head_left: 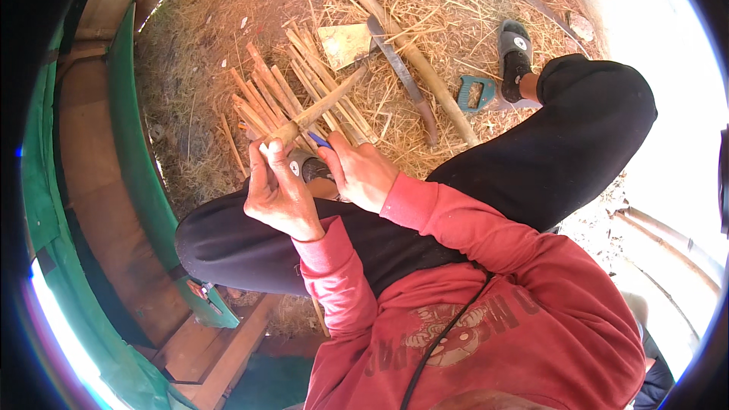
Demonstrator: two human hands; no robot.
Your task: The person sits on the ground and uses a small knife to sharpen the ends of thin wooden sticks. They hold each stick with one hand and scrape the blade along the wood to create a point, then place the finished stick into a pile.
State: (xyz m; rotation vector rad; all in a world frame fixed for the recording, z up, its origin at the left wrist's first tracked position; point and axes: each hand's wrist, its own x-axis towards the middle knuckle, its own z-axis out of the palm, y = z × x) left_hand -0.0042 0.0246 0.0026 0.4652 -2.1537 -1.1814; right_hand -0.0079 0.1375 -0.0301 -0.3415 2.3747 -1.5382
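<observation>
My left hand (279,196) pinches the near end of a thick, pale wooden stick (328,105) between thumb and fingers. That stick slants away up and to the right, over a bundle of split wood strips. My right hand (363,171) is closed just right of it, around a slim blue object (319,139). Only its tip shows, so its kind cannot be made out. The split strips (266,95) lie beside my shoe on the ground. Beyond the stick's far end lies a machete (401,70) with a dark blade and brown handle.
A long pole (418,53) crosses the straw-strewn ground. A saw with a teal handle (477,94) lies near my other shoe (514,44). A flat yellowish piece (343,44) rests by the machete. Green sheeting (129,106) and boards stand at left; a pale wall rises at right.
</observation>
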